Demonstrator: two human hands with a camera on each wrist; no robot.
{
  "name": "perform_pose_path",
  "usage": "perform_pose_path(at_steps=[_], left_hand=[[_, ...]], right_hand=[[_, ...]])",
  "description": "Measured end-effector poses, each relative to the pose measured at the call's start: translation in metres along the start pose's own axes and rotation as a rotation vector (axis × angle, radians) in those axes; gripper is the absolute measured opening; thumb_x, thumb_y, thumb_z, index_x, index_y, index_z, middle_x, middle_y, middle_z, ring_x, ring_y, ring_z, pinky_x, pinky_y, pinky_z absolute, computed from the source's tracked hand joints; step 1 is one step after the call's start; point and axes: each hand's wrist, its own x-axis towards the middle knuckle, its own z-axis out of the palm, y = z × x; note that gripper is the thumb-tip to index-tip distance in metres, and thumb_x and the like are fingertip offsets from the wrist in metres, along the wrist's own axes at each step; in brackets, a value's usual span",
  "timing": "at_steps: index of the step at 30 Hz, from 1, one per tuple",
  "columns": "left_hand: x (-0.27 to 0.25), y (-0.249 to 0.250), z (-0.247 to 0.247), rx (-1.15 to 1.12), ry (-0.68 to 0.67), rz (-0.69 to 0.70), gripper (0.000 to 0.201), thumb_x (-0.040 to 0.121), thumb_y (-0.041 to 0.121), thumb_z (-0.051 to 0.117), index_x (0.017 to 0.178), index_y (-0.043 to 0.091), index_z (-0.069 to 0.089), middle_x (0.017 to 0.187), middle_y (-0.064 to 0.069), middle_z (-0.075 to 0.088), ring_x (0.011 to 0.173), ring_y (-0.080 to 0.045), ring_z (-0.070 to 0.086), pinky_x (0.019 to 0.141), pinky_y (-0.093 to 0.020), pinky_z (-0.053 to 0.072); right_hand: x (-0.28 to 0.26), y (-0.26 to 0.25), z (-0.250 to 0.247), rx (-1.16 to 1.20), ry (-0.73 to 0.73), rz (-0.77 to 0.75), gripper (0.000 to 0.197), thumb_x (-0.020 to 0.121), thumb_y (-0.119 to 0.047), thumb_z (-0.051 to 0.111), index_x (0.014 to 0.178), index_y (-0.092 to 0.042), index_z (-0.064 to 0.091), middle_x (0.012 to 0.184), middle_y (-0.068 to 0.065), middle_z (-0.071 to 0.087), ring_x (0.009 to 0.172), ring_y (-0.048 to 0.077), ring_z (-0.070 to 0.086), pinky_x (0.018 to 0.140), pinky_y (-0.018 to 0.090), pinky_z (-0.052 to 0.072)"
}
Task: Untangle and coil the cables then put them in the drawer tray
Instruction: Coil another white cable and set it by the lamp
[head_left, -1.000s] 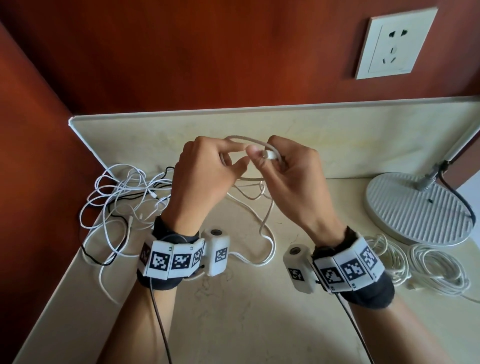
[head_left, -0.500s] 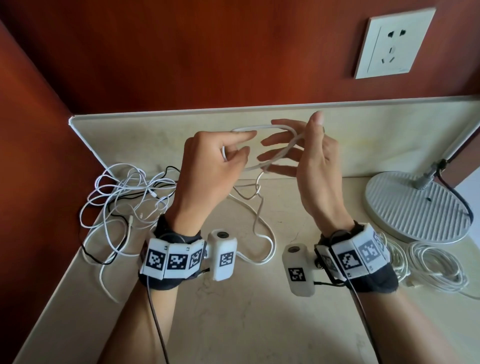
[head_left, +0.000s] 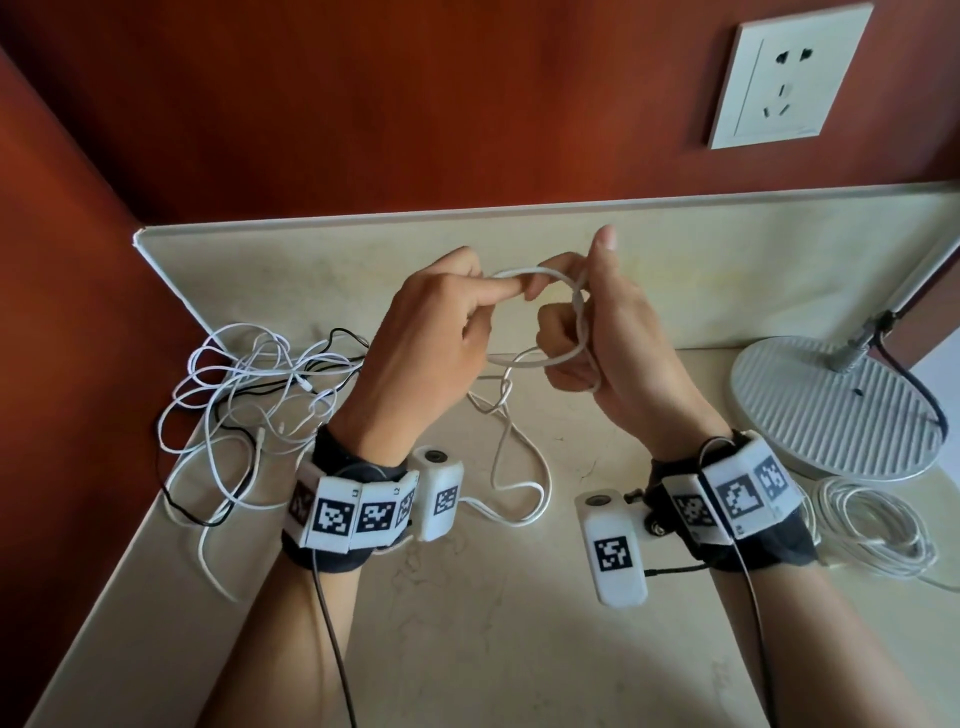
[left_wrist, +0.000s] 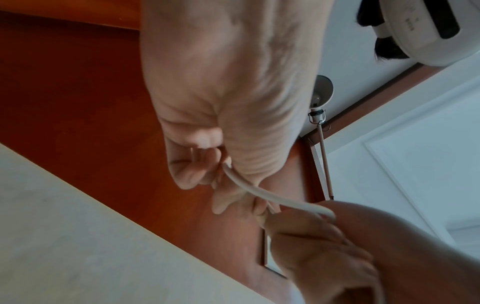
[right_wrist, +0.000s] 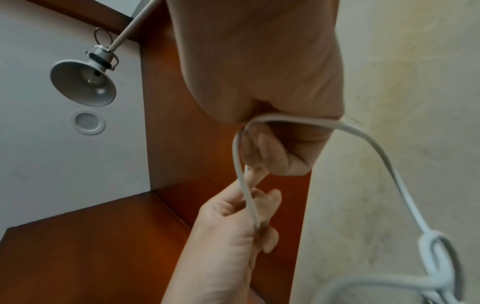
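I have the white cable (head_left: 524, 273) lifted off the countertop (head_left: 467, 623), well to the left of the lamp base (head_left: 831, 410), so that its slack hangs free and a loop can form without dragging on the stone. My left hand (head_left: 431, 338) pinches the top of the loop between thumb and forefinger, the other fingers curled under; that pinch, I judge, fixes the size of the coil. My right hand (head_left: 618, 332) has its fingers curled round the far side of the loop with the thumb standing upright, so the strand runs across the palm and can be fed round. From the right wrist view a knot (right_wrist: 439, 255) sits in the strand hanging below the loop, which I think must come out before more turns go on. The tail drops to the countertop and lies in bends between my wrists. The cable tangle (head_left: 249, 395), white leads with a black one through it, lies left of my left hand, well apart from the lamp base. A coiled white cable (head_left: 872, 525) rests just in front of the lamp base. No drawer tray shows in any view.
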Motion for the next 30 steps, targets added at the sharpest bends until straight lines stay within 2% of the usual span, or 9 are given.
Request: perform_pose_path(at_steps=[4,6,9,13,16,18,23,27,30], left_hand=[[0.001,-0.012,-0.003,0.079,0.044,-0.042,0.042,0.103,0.004,0.056,0.133,0.031,0.070,0.079,-0.003,0.038,0.064,-0.021,0.043,0.056,-0.045,0.045],[0.000,-0.017,-0.007,0.116,0.088,-0.060,0.038,0.103,0.007,0.057,0.128,0.031,0.073,0.081,-0.001,0.039,0.064,-0.022,0.044,0.055,-0.046,0.045],[0.000,-0.020,-0.013,0.210,0.094,-0.035,0.034,0.104,0.014,0.056,0.123,0.034,0.075,0.086,0.002,0.043,0.066,-0.021,0.041,0.053,-0.040,0.041],[0.000,-0.013,-0.013,0.279,0.034,0.122,0.038,0.104,0.015,0.055,0.128,0.039,0.072,0.092,0.002,0.047,0.062,-0.021,0.038,0.051,-0.039,0.042],[-0.001,-0.004,-0.007,0.297,0.039,0.141,0.025,0.106,0.021,0.057,0.121,0.030,0.075,0.100,0.003,0.054,0.061,-0.020,0.039,0.050,-0.041,0.044],[-0.001,-0.001,-0.003,0.245,0.032,0.145,0.019,0.101,0.020,0.065,0.117,0.024,0.074,0.111,0.004,0.059,0.060,-0.018,0.042,0.052,-0.041,0.047],[-0.001,-0.003,0.003,0.033,-0.046,0.084,0.042,0.090,0.021,0.077,0.130,0.025,0.068,0.127,0.011,0.057,0.058,-0.014,0.047,0.060,-0.029,0.044],[0.000,-0.004,0.005,-0.142,-0.121,0.046,0.040,0.088,0.014,0.078,0.127,0.018,0.069,0.122,0.011,0.059,0.065,-0.020,0.054,0.060,-0.020,0.037],[0.000,-0.005,0.010,-0.226,-0.141,0.016,0.040,0.086,0.010,0.079,0.125,0.015,0.070,0.117,0.010,0.061,0.069,-0.010,0.056,0.064,-0.016,0.039]], right_hand=[[-0.004,0.000,0.005,-0.192,-0.053,0.150,0.067,0.107,-0.063,0.026,0.092,-0.008,0.062,0.055,-0.001,0.028,0.044,0.013,0.019,0.046,0.021,0.018],[-0.005,-0.002,0.005,-0.256,-0.085,0.182,0.065,0.106,-0.062,0.029,0.086,-0.010,0.062,0.054,-0.002,0.027,0.044,0.012,0.019,0.045,0.021,0.018],[-0.005,-0.006,0.000,-0.248,-0.084,0.233,0.063,0.107,-0.061,0.032,0.081,-0.012,0.063,0.052,-0.003,0.028,0.045,0.014,0.018,0.045,0.022,0.018],[-0.005,-0.008,-0.006,-0.319,-0.005,0.266,0.062,0.102,-0.063,0.045,0.069,-0.014,0.060,0.051,-0.001,0.032,0.046,0.016,0.020,0.046,0.024,0.017],[-0.006,-0.009,-0.009,-0.454,0.031,0.218,0.069,0.096,-0.072,0.049,0.059,-0.014,0.059,0.050,0.000,0.036,0.047,0.017,0.025,0.046,0.028,0.022],[-0.007,-0.010,-0.009,-0.501,0.019,0.192,0.075,0.097,-0.074,0.042,0.056,-0.013,0.058,0.049,-0.001,0.036,0.046,0.016,0.027,0.046,0.027,0.025],[-0.007,-0.012,-0.007,-0.515,-0.040,0.151,0.079,0.102,-0.073,0.027,0.053,-0.014,0.047,0.046,-0.005,0.035,0.041,0.014,0.027,0.044,0.023,0.025],[-0.005,-0.011,-0.012,-0.461,-0.076,0.150,0.078,0.101,-0.073,0.031,0.049,-0.015,0.043,0.048,-0.002,0.029,0.043,0.016,0.021,0.046,0.023,0.021],[-0.003,-0.007,-0.015,-0.443,-0.062,0.135,0.078,0.100,-0.070,0.036,0.047,-0.014,0.047,0.047,0.001,0.031,0.040,0.016,0.022,0.046,0.022,0.021]])
